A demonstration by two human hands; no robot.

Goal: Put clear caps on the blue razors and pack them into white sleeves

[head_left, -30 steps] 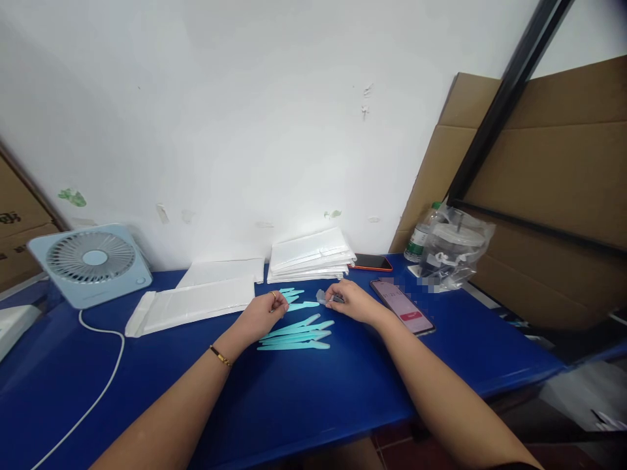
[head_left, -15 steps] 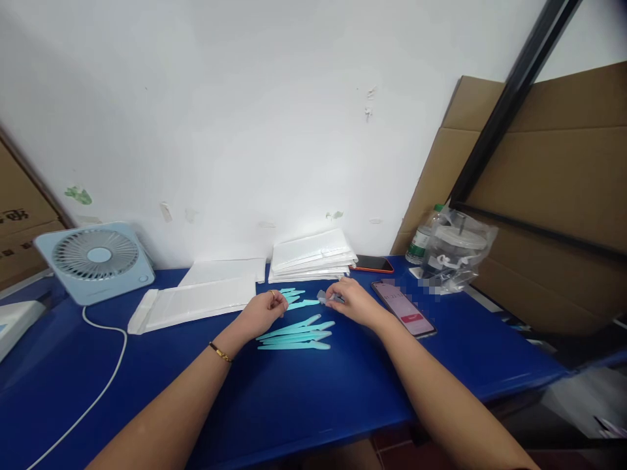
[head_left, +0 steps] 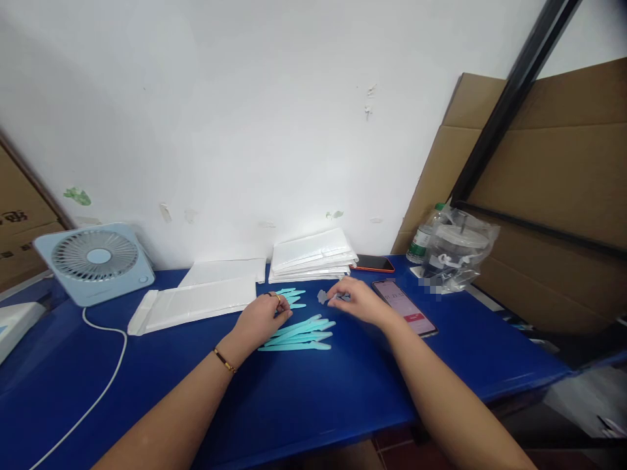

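Note:
My left hand [head_left: 262, 320] is low over the table, fingers bent and pinched together; whatever lies between them is hidden. Just beyond its fingertips is a small far group of turquoise eyebrow razors [head_left: 294, 298], partly covered by the hand. Nearer to me, several more turquoise eyebrow razors [head_left: 304, 336] lie fanned out, wide ends to the right. My right hand [head_left: 356, 301] has thumb and fingers curled together beside a small pile of clear plastic pieces [head_left: 322, 297]. Some pieces sit under its fingers, and I cannot make out what it pinches.
White padded mailers lie flat [head_left: 200, 305] on the left and stacked [head_left: 313, 251] against the wall. Right of my hand is a lit phone [head_left: 404, 307], with another phone [head_left: 373, 263] behind. A bagged cup [head_left: 458, 251] and bottle [head_left: 420, 241] stand right; a fan [head_left: 95, 261] stands left.
One razor has left the far group, and the near fan holds one more. My left hand has come slightly nearer to me. The right hand has barely shifted.

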